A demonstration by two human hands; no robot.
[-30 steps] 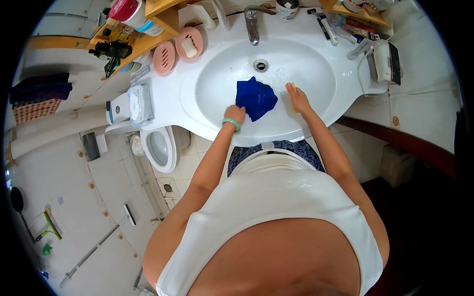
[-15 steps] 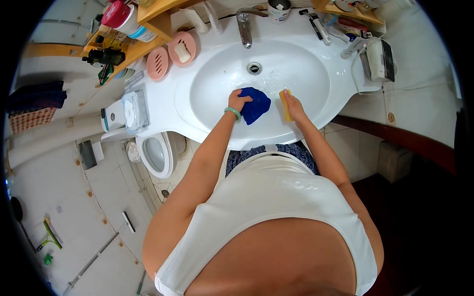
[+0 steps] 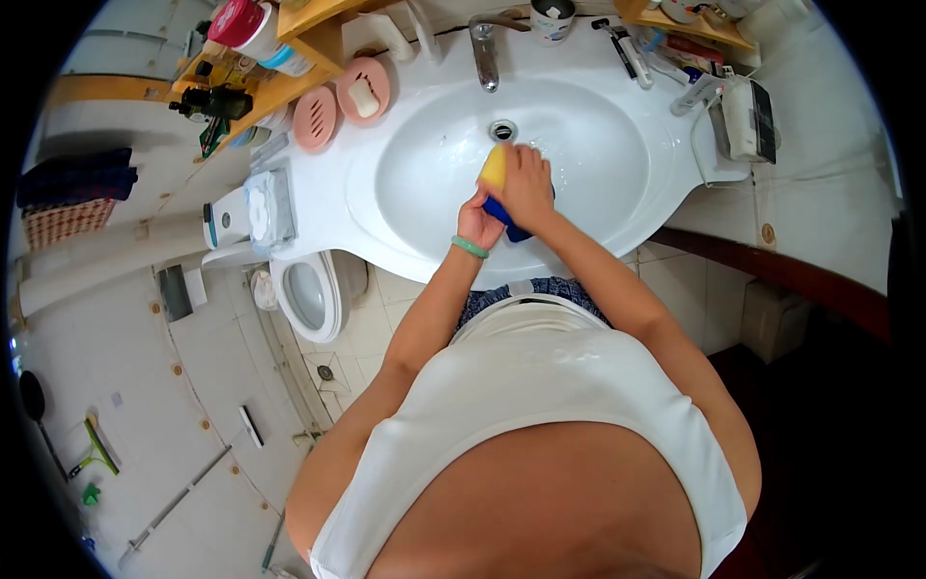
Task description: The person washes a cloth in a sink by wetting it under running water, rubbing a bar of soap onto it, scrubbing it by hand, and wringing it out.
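My left hand (image 3: 479, 220), with a pale green bangle at its wrist, grips a dark blue cloth (image 3: 496, 211) over the front part of the white washbasin (image 3: 603, 179). A yellow sponge (image 3: 493, 168) is in my right hand (image 3: 529, 189), whose fingers curl over it and press it onto the cloth. The two hands meet, and much of the cloth is hidden beneath them. Behind them are the metal drain (image 3: 503, 131) and the tap (image 3: 485, 60).
Two pink soap dishes (image 3: 314, 120) lie on the left counter, one bearing a white soap bar (image 3: 364, 97). A patterned cup (image 3: 552, 21) stands beside the tap. Razors (image 3: 623, 53) and a white device (image 3: 748, 120) are at the right. A toilet (image 3: 307, 294) stands at the left.
My right hand has moved left with the sponge, from beside the cloth onto it. My left hand and the cloth have shifted slightly toward my body and right.
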